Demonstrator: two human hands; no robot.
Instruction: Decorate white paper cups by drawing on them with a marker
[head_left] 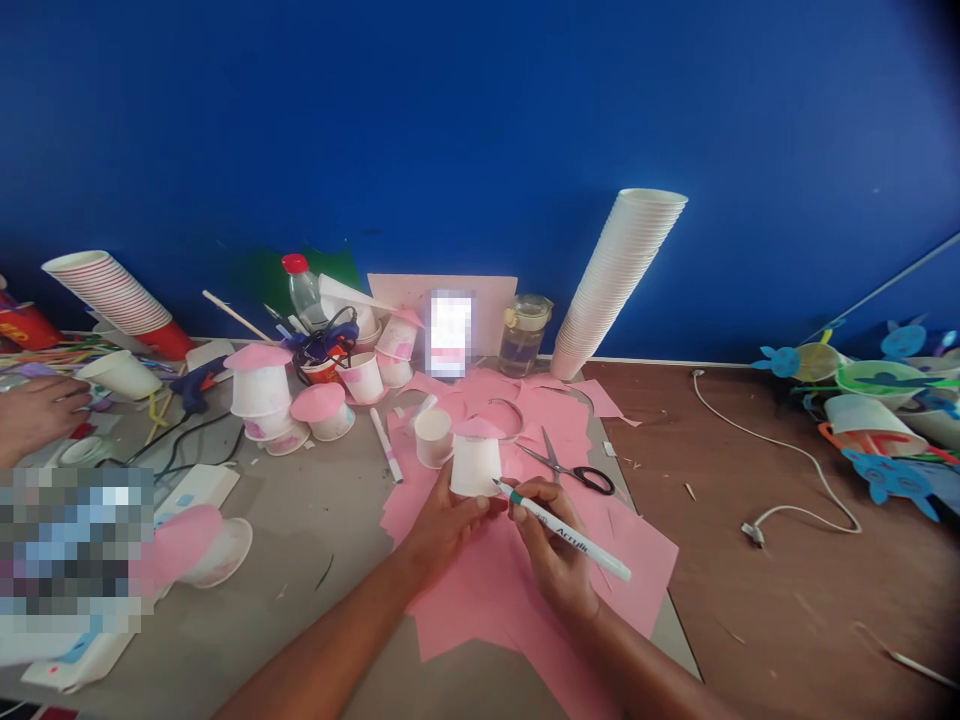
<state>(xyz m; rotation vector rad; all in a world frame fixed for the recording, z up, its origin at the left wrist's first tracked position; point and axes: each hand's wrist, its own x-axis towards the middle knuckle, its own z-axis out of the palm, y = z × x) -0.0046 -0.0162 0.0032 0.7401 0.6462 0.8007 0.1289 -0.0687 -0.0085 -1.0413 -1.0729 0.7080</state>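
Note:
My left hand point(454, 515) is closed round the lower part of an upturned white paper cup point(475, 468) with a pink paper piece point(476, 428) on its top. In my right hand point(556, 545) is a white acrylic marker point(574, 538) with a green band, its dark tip touching or very near the cup's side. Another white paper cup point(433, 440) stands upright just left of the held one. Sheets of pink paper point(480, 600) lie beneath both hands. Black-handled scissors point(568, 468) rest on the paper to the right.
Against the blue wall lean tall stacks of paper cups point(622, 280). A lit phone point(450, 335) and a glass jug point(523, 335) stand at the back. Pink-topped cups point(259, 385) and a glue gun point(199, 385) are on the left, near another person's hand point(41, 410). A white cable point(795, 450) lies right.

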